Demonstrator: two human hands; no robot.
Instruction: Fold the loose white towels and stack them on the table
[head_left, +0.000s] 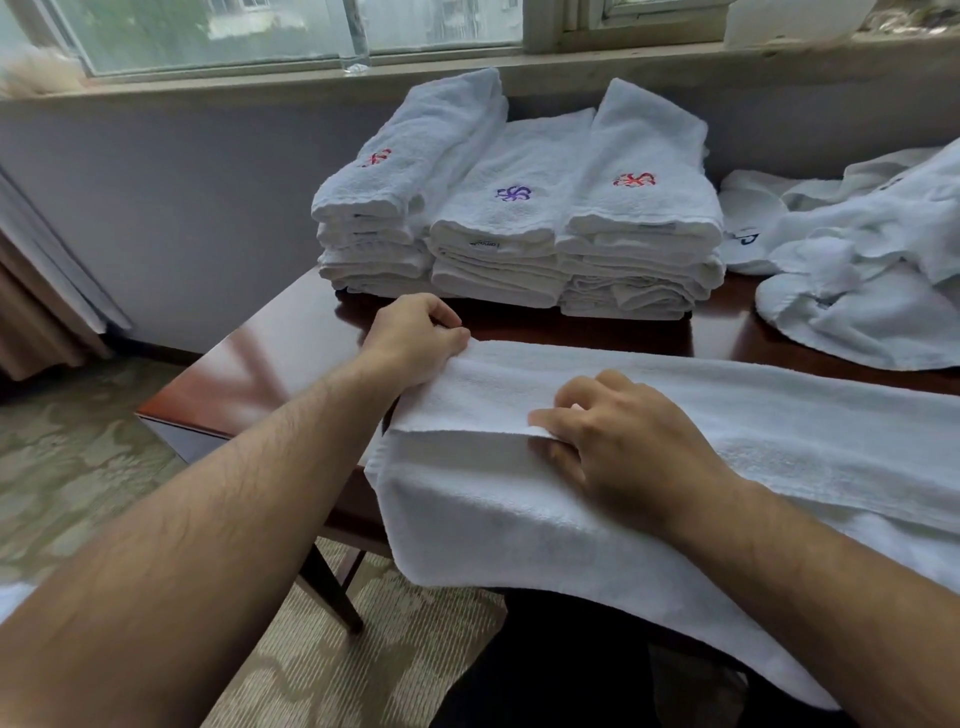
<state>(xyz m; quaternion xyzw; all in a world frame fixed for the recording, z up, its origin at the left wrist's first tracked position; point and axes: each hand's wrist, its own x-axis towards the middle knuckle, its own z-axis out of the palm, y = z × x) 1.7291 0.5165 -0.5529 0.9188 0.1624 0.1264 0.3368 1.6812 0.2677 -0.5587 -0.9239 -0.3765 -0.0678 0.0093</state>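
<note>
I see my left hand (415, 332) with fingers clenched on the long white terry towel's (675, 410) far corner; my right hand (628, 441) pinches its folded edge on the dark wooden table (291, 343). Stack labels unreadable.

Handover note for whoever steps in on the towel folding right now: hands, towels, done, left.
Left hand: pinching the far left corner of the towel being folded.
Right hand: gripping the folded-over edge nearer the body.
That towel lies across the table, its near part hanging off the front edge over the lap; only the first lengthwise fold is under way.
Done: three stacks of folded towels at the back by the wall.
Left: finish this towel, stack it, then the loose towel pile at far right.
</note>
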